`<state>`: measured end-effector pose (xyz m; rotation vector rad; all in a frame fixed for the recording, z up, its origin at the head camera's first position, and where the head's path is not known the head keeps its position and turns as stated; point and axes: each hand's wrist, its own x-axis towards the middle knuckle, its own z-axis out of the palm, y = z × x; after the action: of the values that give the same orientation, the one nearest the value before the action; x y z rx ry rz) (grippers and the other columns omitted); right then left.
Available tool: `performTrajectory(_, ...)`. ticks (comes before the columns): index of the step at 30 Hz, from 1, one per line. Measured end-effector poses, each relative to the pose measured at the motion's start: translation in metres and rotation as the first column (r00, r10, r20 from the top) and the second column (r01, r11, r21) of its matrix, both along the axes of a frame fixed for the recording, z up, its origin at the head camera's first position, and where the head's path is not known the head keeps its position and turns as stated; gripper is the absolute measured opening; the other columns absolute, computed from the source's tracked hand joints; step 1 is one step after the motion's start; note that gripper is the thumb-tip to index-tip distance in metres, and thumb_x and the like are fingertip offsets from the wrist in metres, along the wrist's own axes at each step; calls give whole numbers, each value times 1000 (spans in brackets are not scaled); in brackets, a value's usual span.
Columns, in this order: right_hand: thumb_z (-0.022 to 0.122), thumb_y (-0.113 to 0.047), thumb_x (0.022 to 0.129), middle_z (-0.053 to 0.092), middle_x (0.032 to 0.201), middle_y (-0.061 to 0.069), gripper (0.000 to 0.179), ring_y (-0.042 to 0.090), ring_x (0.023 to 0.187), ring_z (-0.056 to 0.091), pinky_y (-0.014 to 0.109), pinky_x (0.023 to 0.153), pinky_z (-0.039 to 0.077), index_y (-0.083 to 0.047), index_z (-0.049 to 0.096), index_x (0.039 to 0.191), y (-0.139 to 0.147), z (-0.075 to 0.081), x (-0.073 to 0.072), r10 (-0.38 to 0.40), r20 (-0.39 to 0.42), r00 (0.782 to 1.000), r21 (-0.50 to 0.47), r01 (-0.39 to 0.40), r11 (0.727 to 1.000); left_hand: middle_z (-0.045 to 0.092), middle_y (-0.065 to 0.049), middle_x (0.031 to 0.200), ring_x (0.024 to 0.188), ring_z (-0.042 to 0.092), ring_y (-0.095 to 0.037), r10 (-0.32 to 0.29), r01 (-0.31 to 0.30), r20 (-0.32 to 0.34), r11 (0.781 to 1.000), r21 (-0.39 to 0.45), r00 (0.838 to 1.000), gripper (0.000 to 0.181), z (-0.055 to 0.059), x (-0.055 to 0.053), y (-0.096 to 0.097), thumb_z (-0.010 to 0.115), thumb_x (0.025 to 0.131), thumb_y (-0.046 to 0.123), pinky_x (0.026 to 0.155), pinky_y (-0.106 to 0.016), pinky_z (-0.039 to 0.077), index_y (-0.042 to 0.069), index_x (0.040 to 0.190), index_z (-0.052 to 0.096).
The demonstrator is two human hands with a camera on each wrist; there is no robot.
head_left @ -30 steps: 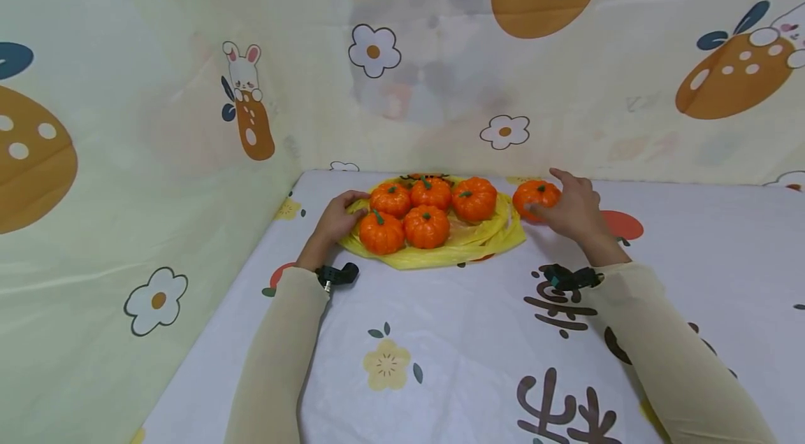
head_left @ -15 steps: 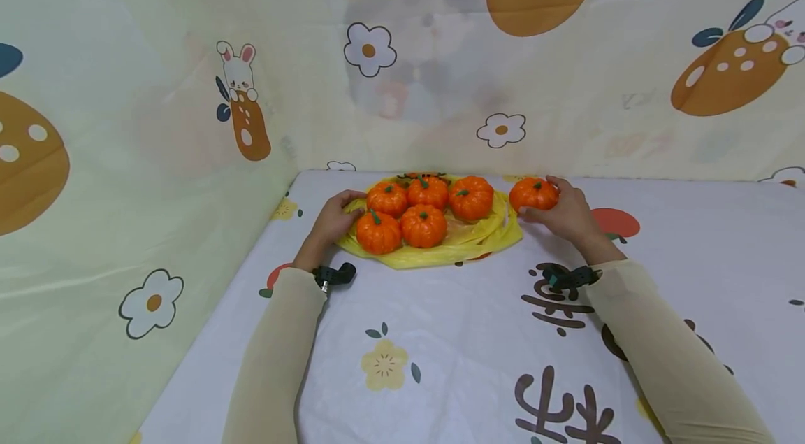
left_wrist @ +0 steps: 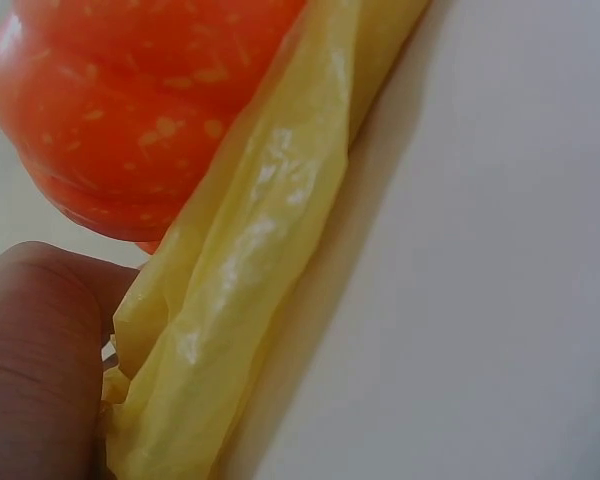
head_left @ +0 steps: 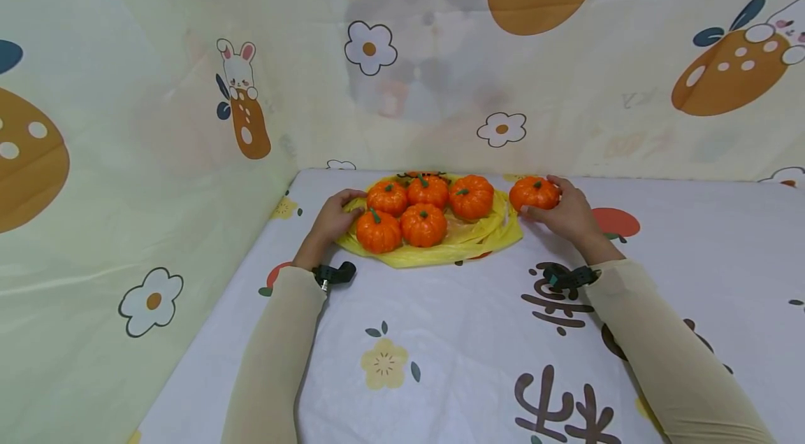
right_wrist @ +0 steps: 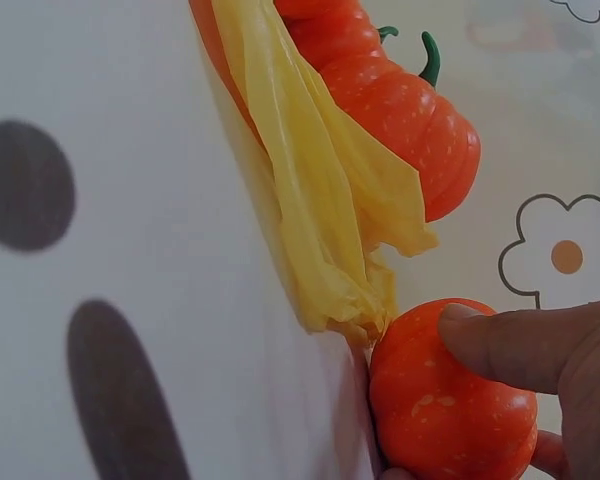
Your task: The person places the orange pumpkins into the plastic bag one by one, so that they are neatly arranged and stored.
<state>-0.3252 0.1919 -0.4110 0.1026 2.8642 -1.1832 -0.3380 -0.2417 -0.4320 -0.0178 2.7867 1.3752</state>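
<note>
Several small orange toy pumpkins (head_left: 424, 225) with green stems sit on a flattened yellow plastic bag (head_left: 402, 259) near the table's far edge. My left hand (head_left: 335, 220) holds the bag's left edge; in the left wrist view the thumb (left_wrist: 40, 360) lies against the crumpled yellow plastic, below a pumpkin (left_wrist: 130, 110). One more pumpkin (head_left: 533, 194) stands just right of the bag, on the table. My right hand (head_left: 569, 213) grips it from the right, thumb on the near side. Seen from the right wrist, that pumpkin (right_wrist: 440, 400) is next to the bag's bunched end (right_wrist: 350, 300).
A white tablecloth (head_left: 465, 332) with printed flowers and dark lettering covers the table. Cream printed cloth walls rise behind (head_left: 428, 80) and at the left (head_left: 189, 171), close to the far pumpkins. Black camera straps (head_left: 333, 275) circle both wrists.
My right hand's fingers and thumb have closed around the separate pumpkin, which stays about where it was. The left hand keeps its place on the bag. The head view has shifted slightly.
</note>
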Motion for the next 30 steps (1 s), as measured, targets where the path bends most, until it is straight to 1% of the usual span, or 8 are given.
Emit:
performTrajectory(6, 70, -32, 88, 24, 156, 31, 94, 50, 139, 30, 63, 112, 32, -2, 13, 156, 0, 0, 1, -7, 1, 1000, -17, 7, 1000, 52, -6, 145, 139, 41, -27, 8, -8, 11, 1000, 1, 1000, 33, -1, -1, 0, 58, 97, 20, 121, -48, 27, 18, 130, 59)
performTrajectory(14, 70, -30, 88, 25, 156, 31, 92, 49, 138, 31, 62, 113, 31, -1, 15, 156, 2, 2, 3, -13, -15, 1000, -43, 13, 999, 52, -6, 146, 139, 40, -27, 15, -15, 14, 1000, 1, 1000, 33, -2, -3, 0, 58, 97, 20, 121, -48, 28, 18, 130, 59)
performTrajectory(19, 71, -27, 87, 25, 157, 30, 92, 48, 139, 31, 61, 114, 31, -3, 15, 156, 2, 5, 4, -22, -12, 1000, -99, 21, 995, 52, -6, 145, 140, 41, -27, 11, -11, 10, 1000, 2, 1000, 33, -3, -3, 0, 58, 97, 19, 121, -48, 28, 18, 130, 60)
performTrajectory(24, 71, -20, 85, 24, 157, 29, 92, 48, 139, 31, 61, 113, 32, -4, 15, 156, 0, 8, 4, -46, -22, 999, -133, 43, 990, 52, -5, 145, 139, 41, -27, 13, -13, 10, 1000, 10, 1000, 33, -3, -3, 0, 58, 97, 19, 121, -48, 28, 18, 130, 59)
performTrajectory(30, 73, -14, 83, 22, 157, 29, 94, 48, 138, 31, 59, 113, 34, -3, 14, 156, -2, 10, 5, -48, -10, 999, -194, 45, 980, 52, -5, 146, 140, 40, -27, 16, -17, 17, 1000, 15, 1000, 33, -3, -3, 0, 58, 97, 19, 121, -48, 27, 19, 130, 60)
